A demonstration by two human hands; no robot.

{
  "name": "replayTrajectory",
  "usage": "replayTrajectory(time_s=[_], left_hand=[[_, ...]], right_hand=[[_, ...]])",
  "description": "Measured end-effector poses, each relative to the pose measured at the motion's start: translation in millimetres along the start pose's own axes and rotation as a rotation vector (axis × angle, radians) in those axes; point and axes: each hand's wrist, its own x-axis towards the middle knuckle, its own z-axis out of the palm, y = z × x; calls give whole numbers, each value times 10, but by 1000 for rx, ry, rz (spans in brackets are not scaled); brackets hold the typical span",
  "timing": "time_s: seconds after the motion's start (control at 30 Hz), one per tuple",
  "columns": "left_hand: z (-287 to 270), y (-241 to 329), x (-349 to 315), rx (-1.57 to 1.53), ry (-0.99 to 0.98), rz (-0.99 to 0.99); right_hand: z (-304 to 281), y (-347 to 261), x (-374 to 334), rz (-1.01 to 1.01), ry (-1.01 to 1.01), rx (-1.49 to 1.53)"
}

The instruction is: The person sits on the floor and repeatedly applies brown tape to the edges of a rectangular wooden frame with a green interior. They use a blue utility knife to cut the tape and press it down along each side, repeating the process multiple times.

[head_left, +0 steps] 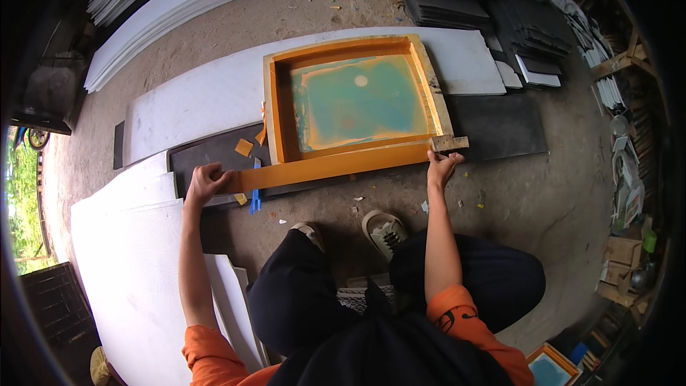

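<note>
Orange-stained wooden screen frame (355, 100) with a teal mesh lies flat on a dark board (500, 129), which rests on a white sheet (200, 96) over the dirt floor (543, 193). A long orange bar (325, 168) runs along the frame's near edge, touching it, and extends well past the frame's left corner. Left hand (206, 182) lies palm-down on the bar's left end, fingers spread flat and pressing rather than wrapped around it. Right hand (443, 166) sits at the bar's right end, by the frame's near right corner, fingertips curled against the bar just below a small wooden block (450, 144); whether it closes fully around the bar cannot be told. The bar thus spans between the two hands, with the frame just beyond it. Small orange scraps (244, 147) and a blue clip (255, 199) lie near the left hand. White sheets (121, 243) are stacked to the left, and two shoes (382, 232) show below the bar.
</note>
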Motion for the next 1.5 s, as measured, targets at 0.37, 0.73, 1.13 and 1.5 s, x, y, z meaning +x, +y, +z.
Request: replayTrajectory(time_s=[0.37, 0.73, 1.13, 1.5], left_hand=[[8, 108, 99, -11, -32, -6], [42, 142, 85, -7, -15, 7], [93, 128, 76, -29, -35, -13], [199, 151, 96, 34, -98, -32]], right_hand=[[64, -29, 8, -7, 92, -9], [148, -4, -20, 0, 162, -64], [297, 192, 32, 240, 92, -315], [367, 539, 214, 270, 130, -272]])
